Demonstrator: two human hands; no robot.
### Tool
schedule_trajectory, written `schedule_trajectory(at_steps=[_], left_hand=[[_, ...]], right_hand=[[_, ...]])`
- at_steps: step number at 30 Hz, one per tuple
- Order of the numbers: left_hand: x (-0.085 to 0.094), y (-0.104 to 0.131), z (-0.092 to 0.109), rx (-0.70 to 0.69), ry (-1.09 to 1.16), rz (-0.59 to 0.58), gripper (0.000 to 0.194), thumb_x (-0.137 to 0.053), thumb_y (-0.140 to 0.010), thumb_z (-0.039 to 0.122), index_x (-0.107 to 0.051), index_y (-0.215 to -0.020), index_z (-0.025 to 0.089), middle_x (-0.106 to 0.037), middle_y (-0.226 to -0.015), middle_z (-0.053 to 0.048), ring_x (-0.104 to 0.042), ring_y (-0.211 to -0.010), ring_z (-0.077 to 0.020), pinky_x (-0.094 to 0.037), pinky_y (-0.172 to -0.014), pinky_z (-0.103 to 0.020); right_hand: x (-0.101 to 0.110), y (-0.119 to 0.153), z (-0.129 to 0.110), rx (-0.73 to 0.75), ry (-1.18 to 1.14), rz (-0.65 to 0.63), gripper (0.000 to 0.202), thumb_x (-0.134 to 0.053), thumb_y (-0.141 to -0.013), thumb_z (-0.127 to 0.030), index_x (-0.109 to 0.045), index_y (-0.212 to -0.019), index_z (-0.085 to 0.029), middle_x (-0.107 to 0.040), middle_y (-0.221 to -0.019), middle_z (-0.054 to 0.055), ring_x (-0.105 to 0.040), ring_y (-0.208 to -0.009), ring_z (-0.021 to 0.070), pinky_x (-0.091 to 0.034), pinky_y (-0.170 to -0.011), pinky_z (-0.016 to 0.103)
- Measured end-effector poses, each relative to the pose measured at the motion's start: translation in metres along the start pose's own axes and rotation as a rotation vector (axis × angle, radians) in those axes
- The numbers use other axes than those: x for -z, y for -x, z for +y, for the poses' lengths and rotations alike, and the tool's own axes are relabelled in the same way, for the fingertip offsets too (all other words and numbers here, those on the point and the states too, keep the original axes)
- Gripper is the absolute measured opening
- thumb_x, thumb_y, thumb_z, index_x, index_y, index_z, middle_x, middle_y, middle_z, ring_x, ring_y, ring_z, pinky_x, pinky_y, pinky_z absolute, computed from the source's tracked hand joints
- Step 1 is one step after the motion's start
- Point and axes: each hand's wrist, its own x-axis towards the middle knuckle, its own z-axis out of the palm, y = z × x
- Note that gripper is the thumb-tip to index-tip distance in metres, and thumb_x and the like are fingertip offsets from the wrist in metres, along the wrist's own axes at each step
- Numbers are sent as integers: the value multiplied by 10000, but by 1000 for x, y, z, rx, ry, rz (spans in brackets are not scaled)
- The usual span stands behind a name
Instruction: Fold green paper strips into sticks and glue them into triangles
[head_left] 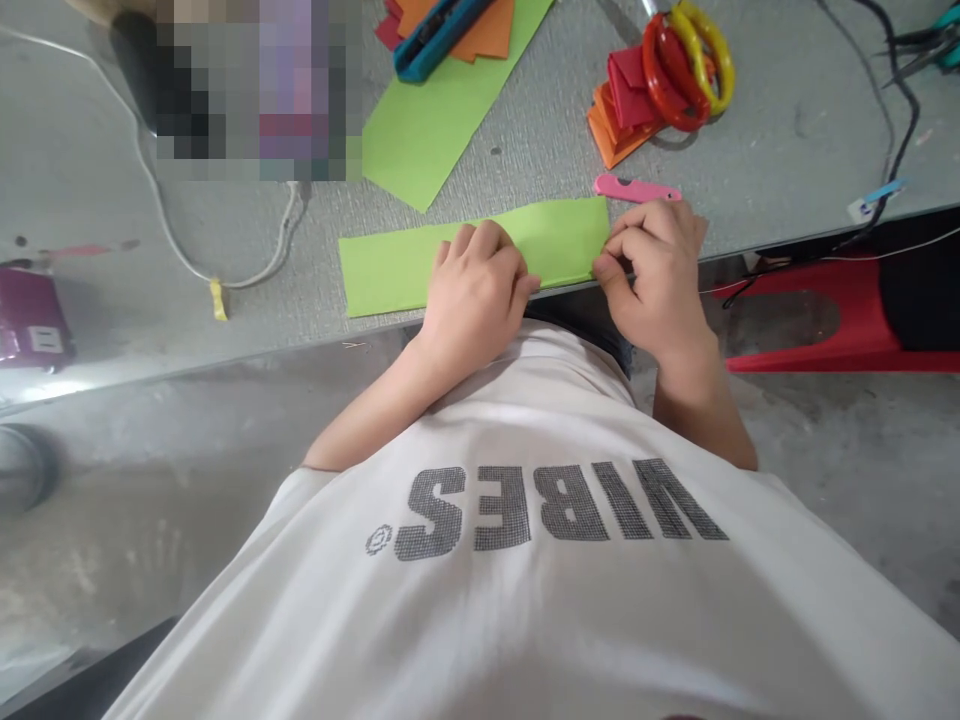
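Note:
A folded strip of light green paper (562, 235) lies along the near edge of the grey table. My left hand (478, 285) rests on its middle with fingers curled together and thumb along the near edge, gripping the paper. At the strip's right end, my right hand (660, 270) pinches the near corner between thumb and fingers. Just beyond that hand lies a pink cutter (637, 188), partly covered by the fingers. The underside of the strip is hidden.
Red-and-yellow-handled scissors (679, 75) lie on folded red and orange papers (611, 125). A teal box cutter (442, 35) rests on orange and green sheets (420, 140). A white cable (154, 190) curves at left, near a purple box (30, 315). A red stool (840, 330) stands right.

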Motion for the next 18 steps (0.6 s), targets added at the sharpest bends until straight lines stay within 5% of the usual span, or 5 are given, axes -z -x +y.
schedule_trajectory(at_steps=[14, 16, 18], left_hand=[[-3, -9, -2, 74, -31, 21, 274, -692, -1113, 353, -717, -1371, 264, -706, -1505, -212, -616, -1549, -554, -487, -1270, -808], [-4, -8, 1, 76, -25, 51, 297, -644, -1127, 353, -719, -1401, 264, -716, -1554, -228, -594, -1611, -552, -451, -1315, -822], [-6, -7, 3, 68, -14, 66, 340, -596, -1137, 344, -719, -1442, 257, -704, -1652, -234, -535, -1723, -532, -384, -1398, -834]], right_hand=[[-16, -4, -5, -6, 86, 110, 260, -615, -1209, -466, -763, -1133, -266, -723, -1311, 207, -627, -1323, 464, -537, -1053, 655], [-24, -6, -4, -14, 112, 214, 315, -581, -1222, -511, -752, -1105, -273, -743, -1271, 203, -648, -1295, 450, -535, -1061, 653], [-34, -2, -6, 13, 116, 450, 408, -516, -1236, -567, -737, -1044, -283, -764, -1192, 185, -681, -1215, 419, -529, -1066, 648]])
